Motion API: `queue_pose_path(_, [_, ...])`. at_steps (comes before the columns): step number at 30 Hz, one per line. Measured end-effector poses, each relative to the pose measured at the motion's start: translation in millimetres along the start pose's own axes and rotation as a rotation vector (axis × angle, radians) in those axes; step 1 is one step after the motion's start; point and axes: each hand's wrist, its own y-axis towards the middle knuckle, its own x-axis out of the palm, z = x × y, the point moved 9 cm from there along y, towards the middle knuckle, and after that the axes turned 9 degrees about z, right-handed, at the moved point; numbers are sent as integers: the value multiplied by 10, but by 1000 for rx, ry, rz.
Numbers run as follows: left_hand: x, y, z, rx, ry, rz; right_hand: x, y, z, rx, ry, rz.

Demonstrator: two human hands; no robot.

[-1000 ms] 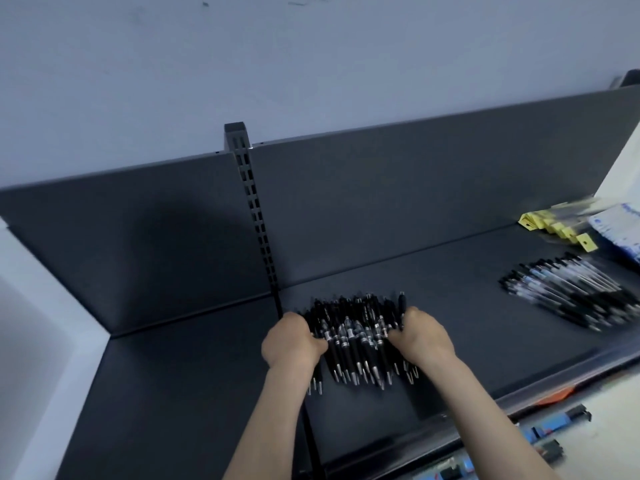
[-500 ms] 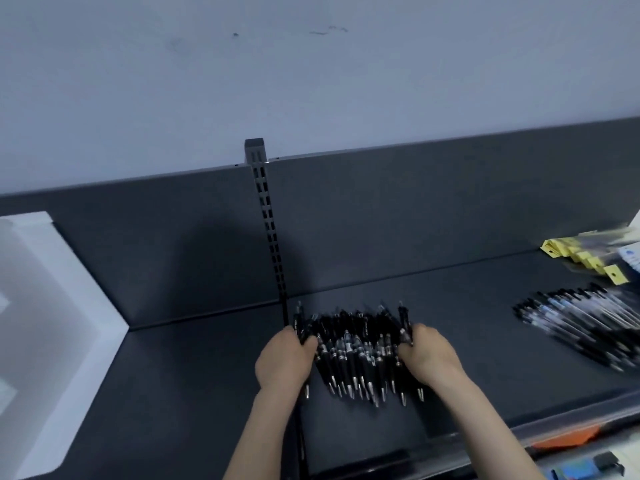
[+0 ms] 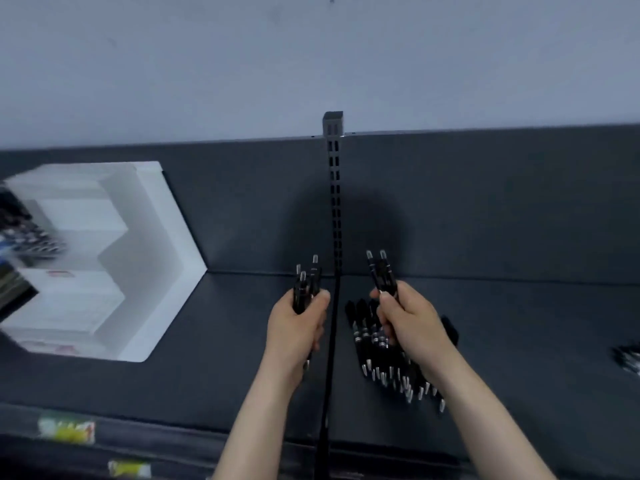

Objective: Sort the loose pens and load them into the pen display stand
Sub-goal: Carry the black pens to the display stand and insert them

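We see the white display stand (image 3: 149, 258) at the left of the shelf (image 3: 207, 375), its tiers blurred. Our left hand (image 3: 298, 327) has its grip closed round a small bunch of black pens (image 3: 306, 285); our right hand (image 3: 412, 323) grips a second bunch (image 3: 381, 275) just above the loose pile (image 3: 377, 358). We judge it best to square each bunch, ends one way, before carrying it left to a tier.

We see black pens (image 3: 363, 327) with silver tips and bands, on a dark grey shelf (image 3: 207, 375). The stand (image 3: 152, 209) is white, the wall (image 3: 242, 64) pale blue-grey. The upright (image 3: 334, 188) is dark, patterned with paired slots. The labels (image 3: 65, 429) are yellow-green.
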Motion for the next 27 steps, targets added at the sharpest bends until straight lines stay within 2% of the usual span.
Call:
queue_pose_path(7, [-707,-121,82,19,10,169,870,-160,-187,-64,35,-268])
queue_pose_path(16, [-1942,-381,134,21,-60,401,1942,-853,-621,-173,40,-510])
queue_pose_path(27, [-3715,-679,64,12,-197,474,3409,-2029,-1108,-244,-11,-608])
